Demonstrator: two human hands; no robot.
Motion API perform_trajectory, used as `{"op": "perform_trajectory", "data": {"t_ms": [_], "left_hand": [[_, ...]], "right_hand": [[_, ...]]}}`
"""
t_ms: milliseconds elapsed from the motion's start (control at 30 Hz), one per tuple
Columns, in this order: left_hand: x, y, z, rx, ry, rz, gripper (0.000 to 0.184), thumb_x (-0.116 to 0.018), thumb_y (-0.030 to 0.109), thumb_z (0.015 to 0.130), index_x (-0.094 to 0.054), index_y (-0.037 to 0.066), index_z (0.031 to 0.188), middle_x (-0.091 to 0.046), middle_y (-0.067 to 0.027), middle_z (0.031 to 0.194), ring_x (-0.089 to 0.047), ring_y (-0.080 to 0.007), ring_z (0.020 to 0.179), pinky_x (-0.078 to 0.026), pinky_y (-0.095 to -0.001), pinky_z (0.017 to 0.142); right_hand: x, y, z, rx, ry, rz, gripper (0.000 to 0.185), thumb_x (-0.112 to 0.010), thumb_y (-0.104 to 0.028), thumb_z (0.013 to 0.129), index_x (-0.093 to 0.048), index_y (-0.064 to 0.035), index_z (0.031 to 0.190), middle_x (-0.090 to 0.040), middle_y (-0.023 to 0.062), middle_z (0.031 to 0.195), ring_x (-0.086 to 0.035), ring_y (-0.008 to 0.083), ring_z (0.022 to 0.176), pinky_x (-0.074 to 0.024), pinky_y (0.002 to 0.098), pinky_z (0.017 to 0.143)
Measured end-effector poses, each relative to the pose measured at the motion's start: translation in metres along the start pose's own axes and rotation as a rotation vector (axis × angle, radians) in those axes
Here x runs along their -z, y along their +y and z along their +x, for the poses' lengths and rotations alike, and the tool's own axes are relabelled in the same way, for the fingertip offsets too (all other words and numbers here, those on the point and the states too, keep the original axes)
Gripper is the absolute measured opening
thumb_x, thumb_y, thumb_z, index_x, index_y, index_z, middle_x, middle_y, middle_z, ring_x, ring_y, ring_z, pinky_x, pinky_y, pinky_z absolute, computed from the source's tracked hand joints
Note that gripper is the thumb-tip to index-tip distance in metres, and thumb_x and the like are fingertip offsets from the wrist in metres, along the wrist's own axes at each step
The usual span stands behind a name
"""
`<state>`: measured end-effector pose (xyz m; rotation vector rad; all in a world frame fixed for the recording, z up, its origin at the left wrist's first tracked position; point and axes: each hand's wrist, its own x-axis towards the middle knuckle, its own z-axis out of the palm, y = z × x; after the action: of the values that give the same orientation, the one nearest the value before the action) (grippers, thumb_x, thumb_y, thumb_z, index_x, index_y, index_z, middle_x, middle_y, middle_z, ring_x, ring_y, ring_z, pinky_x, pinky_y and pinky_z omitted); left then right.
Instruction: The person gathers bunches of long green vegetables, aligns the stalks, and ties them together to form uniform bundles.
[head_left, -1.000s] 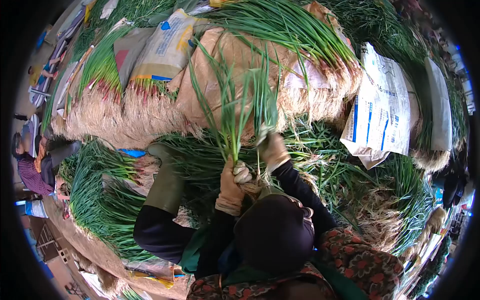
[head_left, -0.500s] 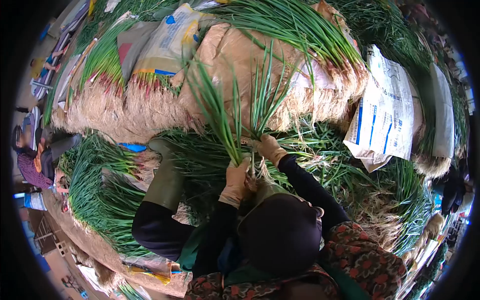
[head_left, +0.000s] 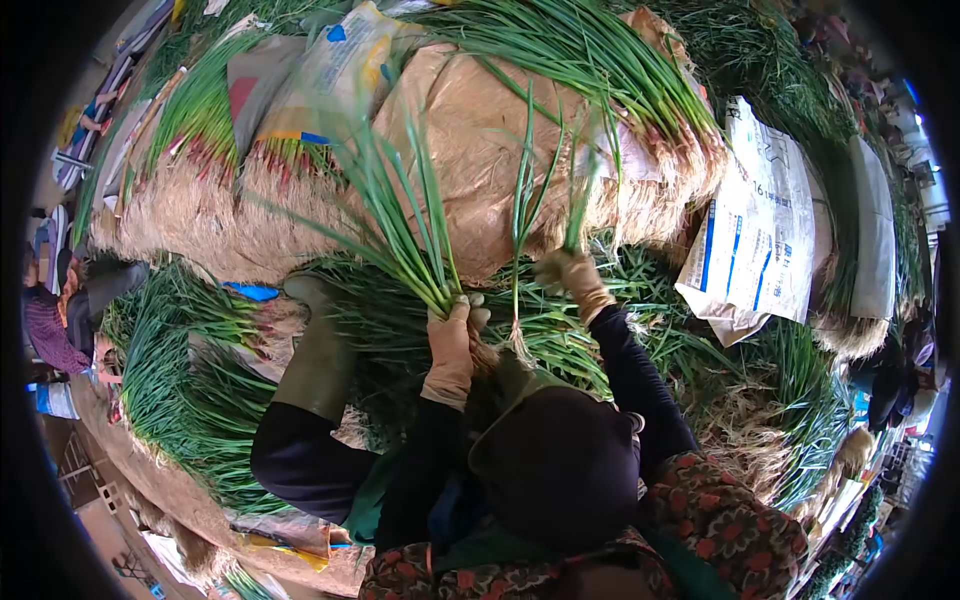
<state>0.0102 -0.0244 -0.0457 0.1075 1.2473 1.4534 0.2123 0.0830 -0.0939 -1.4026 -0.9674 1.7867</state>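
My gloved left hand (head_left: 452,345) is closed round a bunch of green onions (head_left: 425,275), their leaves fanning up and to the left and their roots hanging below the fist. To the right, my gloved right hand (head_left: 575,283) is smeared by motion, with a few blurred green onion leaves (head_left: 578,215) rising from its closed fingers. Between the two hands a loose green onion (head_left: 516,265) stands nearly upright, roots downward, apart from both fists. Loose green onions (head_left: 560,345) lie beneath the hands.
Ahead, bundled green onions (head_left: 640,90) rest on a brown sheet (head_left: 470,130) atop a rooty pile. A printed white sack (head_left: 755,220) drapes over the right side. More green onions (head_left: 190,400) lie at left, near another person (head_left: 55,325).
My right hand has moved right and slightly down, away from my left, with leaves in it. A green onion now stands alone between them. My left hand has shifted slightly left with its bunch.
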Motion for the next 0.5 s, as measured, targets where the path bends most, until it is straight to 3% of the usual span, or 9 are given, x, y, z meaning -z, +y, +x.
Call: {"op": "perform_trajectory", "data": {"t_ms": [67,100,167,267,367,400,500], "left_hand": [[0.0,-0.008,0.001,0.126,-0.018,0.023,0.012,-0.056,0.009,0.089,-0.054,0.004,0.099,-0.058,-0.0042,0.079,-0.058,-0.0136,0.062,-0.05,-0.0247,0.053],[-0.003,-0.01,-0.004,0.161,-0.029,0.042,0.011,-0.057,0.01,0.088,-0.055,0.005,0.097,-0.058,-0.0037,0.077,-0.056,-0.0128,0.059,-0.047,-0.0245,0.05],[-0.005,-0.017,-0.006,0.175,-0.033,0.112,0.009,-0.058,0.011,0.088,-0.056,0.005,0.095,-0.058,-0.0032,0.075,-0.054,-0.012,0.055,-0.044,-0.0244,0.047],[0.013,-0.038,0.005,0.154,-0.047,0.256,0.009,-0.057,0.009,0.087,-0.056,0.004,0.095,-0.057,-0.0028,0.072,-0.054,-0.0127,0.054,-0.042,-0.0251,0.044],[0.006,-0.033,0.0,0.168,-0.053,0.107,0.007,-0.056,0.006,0.087,-0.055,0.003,0.093,-0.057,-0.0044,0.077,-0.056,-0.0135,0.059,-0.043,-0.0248,0.048],[-0.012,-0.016,-0.014,0.186,-0.112,-0.029,0.005,-0.052,0.004,0.088,-0.053,0.003,0.093,-0.057,-0.0063,0.082,-0.057,-0.0136,0.067,-0.045,-0.0258,0.054],[-0.006,-0.015,-0.019,0.217,-0.287,-0.128,0.008,-0.048,0.004,0.089,-0.051,0.004,0.096,-0.057,-0.0075,0.086,-0.055,-0.0154,0.071,-0.047,-0.0292,0.059]], "right_hand": [[-0.019,0.008,-0.003,-0.086,-0.04,-0.23,0.02,-0.056,-0.02,0.09,-0.06,-0.0031,0.099,-0.062,0.0057,0.075,-0.054,0.0116,0.053,-0.0455,0.0241,0.045],[-0.025,0.043,0.017,0.205,-0.043,-0.369,0.019,-0.056,-0.019,0.09,-0.06,-0.0018,0.097,-0.061,0.0034,0.071,-0.051,0.0091,0.052,-0.0431,0.0228,0.046],[-0.044,0.075,0.033,0.339,0.053,-0.254,0.02,-0.057,-0.02,0.09,-0.061,-0.0003,0.09,-0.057,0.0004,0.066,-0.048,0.0082,0.051,-0.0399,0.0238,0.046],[-0.066,0.044,0.011,0.196,-0.083,-0.423,0.022,-0.057,-0.021,0.089,-0.06,-0.0002,0.084,-0.055,0.0001,0.062,-0.048,0.0099,0.05,-0.0406,0.0246,0.046],[-0.08,-0.01,-0.025,-0.163,-0.212,0.04,0.02,-0.055,-0.02,0.089,-0.059,-0.0018,0.081,-0.055,0.0007,0.063,-0.048,0.0105,0.049,-0.0401,0.0253,0.045],[-0.079,0.009,-0.018,-0.14,-0.111,0.112,0.018,-0.052,-0.018,0.088,-0.058,-0.0023,0.082,-0.054,0.0002,0.061,-0.047,0.0117,0.045,-0.0395,0.0258,0.041],[-0.065,0.036,0.001,-0.281,-0.021,0.382,0.019,-0.048,-0.018,0.089,-0.059,-0.0022,0.085,-0.051,-0.0007,0.059,-0.048,0.0119,0.046,-0.0387,0.0251,0.041]]}}
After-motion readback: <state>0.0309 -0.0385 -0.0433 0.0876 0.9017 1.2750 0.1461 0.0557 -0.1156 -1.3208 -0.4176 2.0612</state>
